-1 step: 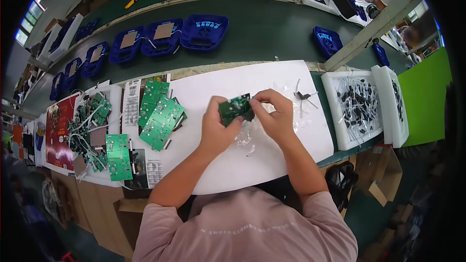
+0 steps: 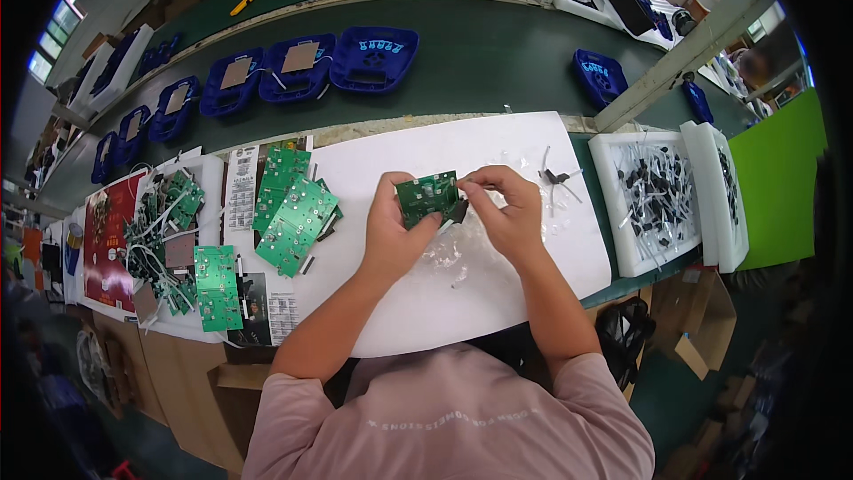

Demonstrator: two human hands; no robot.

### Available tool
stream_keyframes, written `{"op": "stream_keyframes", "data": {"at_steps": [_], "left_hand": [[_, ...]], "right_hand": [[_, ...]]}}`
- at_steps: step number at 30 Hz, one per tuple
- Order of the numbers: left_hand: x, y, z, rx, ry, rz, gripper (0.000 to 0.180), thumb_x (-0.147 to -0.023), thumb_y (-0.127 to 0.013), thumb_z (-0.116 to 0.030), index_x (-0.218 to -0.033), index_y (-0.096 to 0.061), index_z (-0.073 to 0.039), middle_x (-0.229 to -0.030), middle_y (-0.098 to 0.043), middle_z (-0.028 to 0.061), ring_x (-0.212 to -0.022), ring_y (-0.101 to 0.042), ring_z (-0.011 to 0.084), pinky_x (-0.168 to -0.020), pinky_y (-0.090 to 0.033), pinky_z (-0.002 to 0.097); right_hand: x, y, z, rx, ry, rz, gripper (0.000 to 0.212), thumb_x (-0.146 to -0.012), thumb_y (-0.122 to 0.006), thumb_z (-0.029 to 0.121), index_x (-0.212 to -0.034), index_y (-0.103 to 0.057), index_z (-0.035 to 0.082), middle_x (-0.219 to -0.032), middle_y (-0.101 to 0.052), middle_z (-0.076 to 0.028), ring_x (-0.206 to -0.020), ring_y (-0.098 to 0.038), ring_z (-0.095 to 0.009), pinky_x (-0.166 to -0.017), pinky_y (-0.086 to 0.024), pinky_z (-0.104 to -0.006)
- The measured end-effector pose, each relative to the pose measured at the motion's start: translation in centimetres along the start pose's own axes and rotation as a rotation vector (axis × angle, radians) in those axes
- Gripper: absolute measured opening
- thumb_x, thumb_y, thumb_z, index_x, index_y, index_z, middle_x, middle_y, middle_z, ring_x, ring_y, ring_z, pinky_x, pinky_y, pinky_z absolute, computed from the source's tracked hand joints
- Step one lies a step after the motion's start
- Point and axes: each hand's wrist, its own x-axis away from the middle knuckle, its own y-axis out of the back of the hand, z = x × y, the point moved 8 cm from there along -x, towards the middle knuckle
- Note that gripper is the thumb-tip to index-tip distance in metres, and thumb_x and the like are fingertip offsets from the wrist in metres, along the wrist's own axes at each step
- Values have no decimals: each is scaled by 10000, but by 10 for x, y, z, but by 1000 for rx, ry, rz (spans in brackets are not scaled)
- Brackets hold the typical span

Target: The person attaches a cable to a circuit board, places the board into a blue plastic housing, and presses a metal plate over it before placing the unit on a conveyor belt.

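A small green circuit board (image 2: 425, 196) is held over the white work sheet, its face tilted up. My left hand (image 2: 393, 229) grips it from the left, thumb across its lower edge. At the lower right corner of the board sits a small black part (image 2: 457, 211), close to the left thumb. My right hand (image 2: 505, 211) is closed in a pinch at the board's upper right edge; what its fingertips hold is too small to tell. Beneath the hands lie crumpled bits of clear plastic (image 2: 449, 254). A black part with white leads (image 2: 557, 178) lies farther right.
Green circuit board panels (image 2: 298, 224) are stacked at left, beside a tray of wired boards (image 2: 164, 249). A white foam tray (image 2: 653, 200) at right holds many black parts with white leads. Blue plastic housings (image 2: 374, 60) line the green bench beyond; a post (image 2: 680, 53) rises at right.
The board has turned so that more of its face shows, and the black part at its corner stands out more clearly. My right hand has shifted very slightly.
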Motion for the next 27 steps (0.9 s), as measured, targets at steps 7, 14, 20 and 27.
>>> {"op": "stream_keyframes", "data": {"at_steps": [7, 14, 20, 27], "left_hand": [[-3, 3, -5, 291, 197, 11, 584, -843, -632, 143, -1318, -387, -93, -1094, -682, 132, -978, -691, 164, -856, -574, 305], [-1, -3, -3, 346, 285, 160, 644, -815, -701, 120, -1356, -429, -99, -1063, -690, 102, -960, -698, 167, -844, -578, 307], [10, -26, 10, 404, 410, 360, 553, -775, -735, 112, -1262, -544, -69, -1006, -694, 63, -935, -697, 141, -839, -570, 285], [5, -18, 15, 356, 414, 271, 477, -790, -736, 82, -1201, -561, -84, -986, -695, 57, -902, -697, 139, -778, -568, 284]], "right_hand": [[10, 3, -31, -298, -321, 124, 84, -964, -696, 43, -1021, -711, -17, -885, -726, -71, -833, -696, -128, -760, -547, -270], [-15, 60, -27, -905, -330, -250, 98, -1069, -588, 186, -1023, -555, 107, -836, -539, -6, -752, -553, -131, -616, -447, -268], [-13, 104, -31, -677, -356, -317, 88, -1049, -627, 188, -1023, -608, 105, -806, -563, 20, -675, -517, -70, -550, -397, -221], [-19, 193, -18, 875, 5, -346, 166, -921, -748, 169, -1027, -717, 45, -856, -696, -31, -758, -658, -189, -695, -493, -344]]}}
